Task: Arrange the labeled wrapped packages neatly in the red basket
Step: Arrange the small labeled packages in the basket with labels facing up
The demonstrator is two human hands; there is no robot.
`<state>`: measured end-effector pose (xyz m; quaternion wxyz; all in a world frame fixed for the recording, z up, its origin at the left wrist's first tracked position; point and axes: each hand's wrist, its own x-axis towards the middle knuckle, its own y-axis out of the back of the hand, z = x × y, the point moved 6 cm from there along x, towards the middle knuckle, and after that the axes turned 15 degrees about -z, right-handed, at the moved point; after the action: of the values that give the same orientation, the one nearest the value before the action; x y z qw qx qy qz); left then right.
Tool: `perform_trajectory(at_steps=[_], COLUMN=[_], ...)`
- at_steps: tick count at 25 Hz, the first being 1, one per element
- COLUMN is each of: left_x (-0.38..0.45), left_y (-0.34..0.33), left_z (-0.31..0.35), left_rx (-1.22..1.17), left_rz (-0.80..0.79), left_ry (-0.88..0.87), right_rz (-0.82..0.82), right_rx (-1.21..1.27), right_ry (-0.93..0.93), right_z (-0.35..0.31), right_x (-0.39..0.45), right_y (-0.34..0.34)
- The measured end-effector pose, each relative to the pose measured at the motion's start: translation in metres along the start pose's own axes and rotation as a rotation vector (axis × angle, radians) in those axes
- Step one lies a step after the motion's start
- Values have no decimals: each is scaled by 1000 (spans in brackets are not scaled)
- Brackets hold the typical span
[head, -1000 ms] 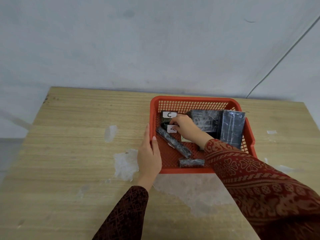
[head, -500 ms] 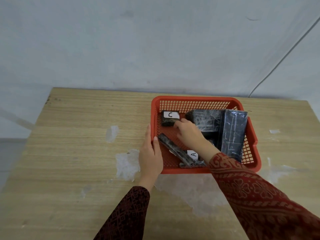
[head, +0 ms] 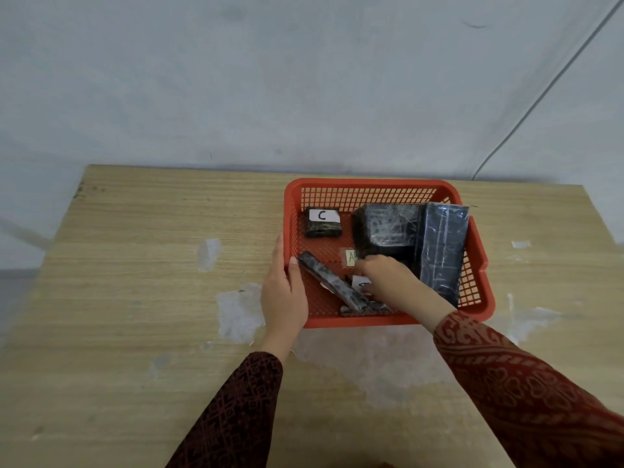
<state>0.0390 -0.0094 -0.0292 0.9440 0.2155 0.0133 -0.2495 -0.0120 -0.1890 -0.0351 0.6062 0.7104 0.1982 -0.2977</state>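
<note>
The red basket (head: 371, 190) stands on the wooden table. Inside, a small dark package labelled C (head: 322, 222) lies at the back left. A big dark wrapped box (head: 385, 228) and a tall flat dark package (head: 442, 251) fill the right side. A long thin package (head: 332, 285) lies slanted at the front left, with another short one (head: 364, 309) by the front wall. My left hand (head: 283, 292) rests against the basket's left wall. My right hand (head: 388, 278) is down inside the basket, its fingers on a small package with a white label (head: 359, 284). A loose label A (head: 351, 257) lies on the basket floor.
The wooden table (head: 135, 265) has worn pale patches left of and in front of the basket. A grey wall stands behind, with a thin cable (head: 540, 99) running down at the right.
My right hand has pulled back from the C package toward the front middle of the basket, bringing a small labelled package with it. My left hand has stayed on the basket's left wall.
</note>
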Motion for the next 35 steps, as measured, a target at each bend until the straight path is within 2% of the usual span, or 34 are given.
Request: perform_trajectory(at_steps=[4, 10, 18, 22, 30, 35], left_x=[0, -1, 1, 2, 2, 1], left_y=[0, 1, 1, -1, -1, -1], left_z=[1, 3, 0, -2, -3, -2], left_rx=[9, 15, -2, -5, 16, 36], left_rz=[6, 5, 19, 20, 17, 11], left_ry=[8, -4, -10, -12, 0, 3], right_rz=[217, 223, 429, 394, 328, 426], right_rx=[34, 46, 28, 171, 135, 214], right_ry=[55, 117, 36, 98, 129, 224], right_z=[-14, -39, -40, -39, -50, -32], right_x=[15, 56, 45, 50, 55, 20], right_y=[45, 57, 34, 27, 30, 31])
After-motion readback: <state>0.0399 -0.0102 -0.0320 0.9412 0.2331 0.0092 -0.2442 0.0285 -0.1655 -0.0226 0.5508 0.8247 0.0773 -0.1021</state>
